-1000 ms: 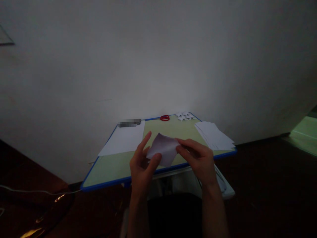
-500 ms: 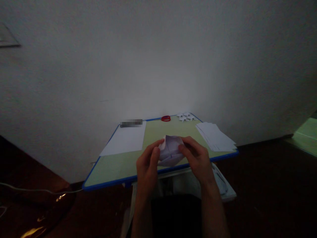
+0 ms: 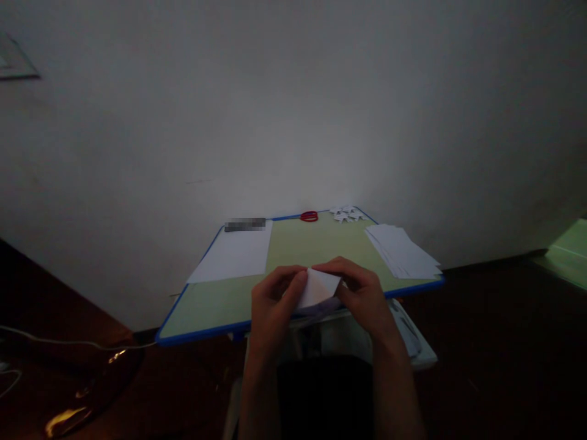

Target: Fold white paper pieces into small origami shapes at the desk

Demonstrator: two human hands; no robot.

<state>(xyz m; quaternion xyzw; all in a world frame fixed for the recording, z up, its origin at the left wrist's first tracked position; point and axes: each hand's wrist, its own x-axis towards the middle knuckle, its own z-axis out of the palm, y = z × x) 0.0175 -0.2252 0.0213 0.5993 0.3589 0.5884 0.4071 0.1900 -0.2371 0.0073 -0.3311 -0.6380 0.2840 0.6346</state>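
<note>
Paper (image 3: 318, 287) closed up between hands (image 3: 271, 304) (image 3: 367, 299), near table's blue edge (image 3: 202, 333)

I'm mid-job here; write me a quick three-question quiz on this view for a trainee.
1. What do the left hand and right hand both hold: (a) a pen, (b) a creased piece of paper, (c) a cup?
2. True or false: the red-handled scissors lie near the far edge of the table.
3. Fill in: from the person's side, the fanned stack of sheets lies toward the table's ____ side.

Key: 1 b; 2 true; 3 right.
</note>
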